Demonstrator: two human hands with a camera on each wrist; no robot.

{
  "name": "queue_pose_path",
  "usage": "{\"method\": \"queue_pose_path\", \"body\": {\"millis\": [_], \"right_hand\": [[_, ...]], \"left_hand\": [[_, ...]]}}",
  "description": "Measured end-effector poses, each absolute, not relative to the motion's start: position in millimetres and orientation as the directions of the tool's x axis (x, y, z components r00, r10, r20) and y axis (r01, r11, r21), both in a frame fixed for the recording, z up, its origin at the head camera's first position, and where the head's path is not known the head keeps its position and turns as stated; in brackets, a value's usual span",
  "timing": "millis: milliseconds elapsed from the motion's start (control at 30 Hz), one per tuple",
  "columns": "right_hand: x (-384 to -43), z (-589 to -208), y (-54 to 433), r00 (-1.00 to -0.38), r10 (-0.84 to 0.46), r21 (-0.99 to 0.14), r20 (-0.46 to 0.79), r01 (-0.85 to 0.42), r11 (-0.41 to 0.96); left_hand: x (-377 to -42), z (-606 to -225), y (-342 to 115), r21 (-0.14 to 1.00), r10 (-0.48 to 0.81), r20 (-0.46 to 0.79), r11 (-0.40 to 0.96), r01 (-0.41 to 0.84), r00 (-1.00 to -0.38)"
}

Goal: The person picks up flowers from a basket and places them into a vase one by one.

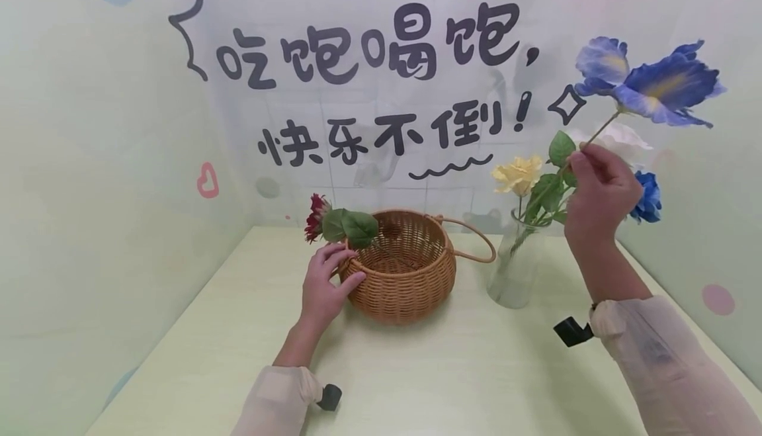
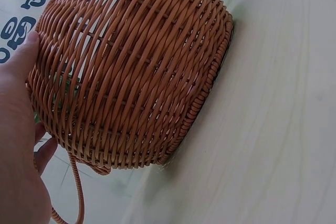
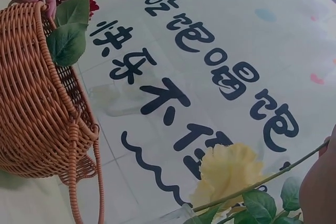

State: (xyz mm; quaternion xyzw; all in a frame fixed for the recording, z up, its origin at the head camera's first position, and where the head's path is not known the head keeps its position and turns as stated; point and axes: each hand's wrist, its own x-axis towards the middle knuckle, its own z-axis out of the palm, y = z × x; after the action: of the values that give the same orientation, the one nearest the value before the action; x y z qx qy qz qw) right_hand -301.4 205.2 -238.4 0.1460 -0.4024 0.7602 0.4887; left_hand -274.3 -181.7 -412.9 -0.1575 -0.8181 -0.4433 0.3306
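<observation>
In the head view my left hand (image 1: 324, 284) holds the left side of a round brown wicker basket (image 1: 401, 294). The left wrist view shows the thumb and fingertips spread against the basket's weave (image 2: 131, 72). A dark red flower (image 1: 317, 218) with green leaves leans over the basket's left rim, beside that hand. My right hand (image 1: 604, 191), raised at the right, pinches the stem of a blue-purple iris (image 1: 667, 85). Its stem (image 3: 262, 182) slants down to the mouth of a clear glass vase (image 1: 508, 277). The stem's lower end is hard to make out.
A yellow flower (image 1: 518, 174), a white flower (image 1: 619, 141) and a deep blue flower (image 1: 647, 198) stand about the vase. The basket's looped handle (image 1: 485, 237) sticks out toward the vase. Behind the pale table (image 1: 405, 383) hangs a backdrop with black lettering (image 1: 411, 42).
</observation>
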Motion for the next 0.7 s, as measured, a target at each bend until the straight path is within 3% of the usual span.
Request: {"method": "queue_pose_path", "body": {"millis": [267,700], "right_hand": [[-302.2,-255.6,206.1,-0.539,0.605,-0.596,0.586,-0.793,-0.129],[-303.6,-283.0,208.0,-0.650,0.630,-0.678,0.425,-0.690,-0.255]], "left_hand": [[-274.8,-413.3,-180.7,0.618,-0.027,0.686,0.548,0.563,-0.727],[-275.1,-413.2,-180.7,0.621,-0.029,0.680,0.555,0.554,-0.733]]}}
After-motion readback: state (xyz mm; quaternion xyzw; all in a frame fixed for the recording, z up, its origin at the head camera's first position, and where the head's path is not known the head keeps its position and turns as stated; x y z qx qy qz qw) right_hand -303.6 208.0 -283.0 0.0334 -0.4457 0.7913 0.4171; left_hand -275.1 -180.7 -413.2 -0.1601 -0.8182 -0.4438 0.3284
